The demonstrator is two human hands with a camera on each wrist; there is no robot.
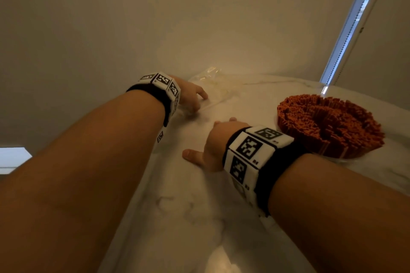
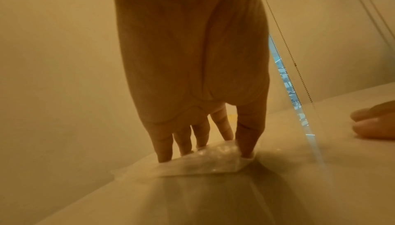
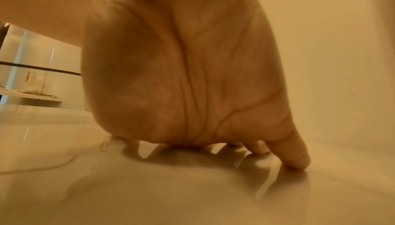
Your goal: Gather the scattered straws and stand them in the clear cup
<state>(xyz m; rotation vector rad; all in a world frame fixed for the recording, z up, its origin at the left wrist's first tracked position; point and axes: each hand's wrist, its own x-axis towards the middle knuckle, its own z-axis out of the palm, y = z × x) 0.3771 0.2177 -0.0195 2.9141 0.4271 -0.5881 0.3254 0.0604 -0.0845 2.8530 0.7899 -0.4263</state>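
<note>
Barely started, judging by the layout: no clear cup anywhere in the three views, and no straws standing upright in anything. Practically all of the gathering and standing left to do.

Upper centre of the head view: left hand [image 1: 190, 93] reaching onto a clear crinkled plastic wrapper [image 1: 213, 82] lying flat on the white marble counter [image 1: 188, 217]. Seen from the left wrist, fingers [image 2: 164, 144] straight and pointing down, tips on the wrapper [image 2: 205, 161], thumb pressing its right corner. Spread rather than curled, with no closed pinch visible. Something pale and yellowish inside the wrapper, possibly the straws, but too blurred to say. Impossible likewise to tell whether sealed or open.

Lower centre of the head view: right hand [image 1: 213, 139] planted on bare counter, holding nothing. From the right wrist, palm [image 3: 181, 76] raised, fingers splayed apart, tips down on the marble. Well apart from the wrapper, nearer the right side of the frame.

Right of the head view: a round rust-orange bristled disc [image 1: 328, 124] sitting on the counter just beside the right wrist, carrying nothing and probably no part of the task.

Likely next need: getting the wrapper's contents out and locating the cup, out of sight for now.
</note>
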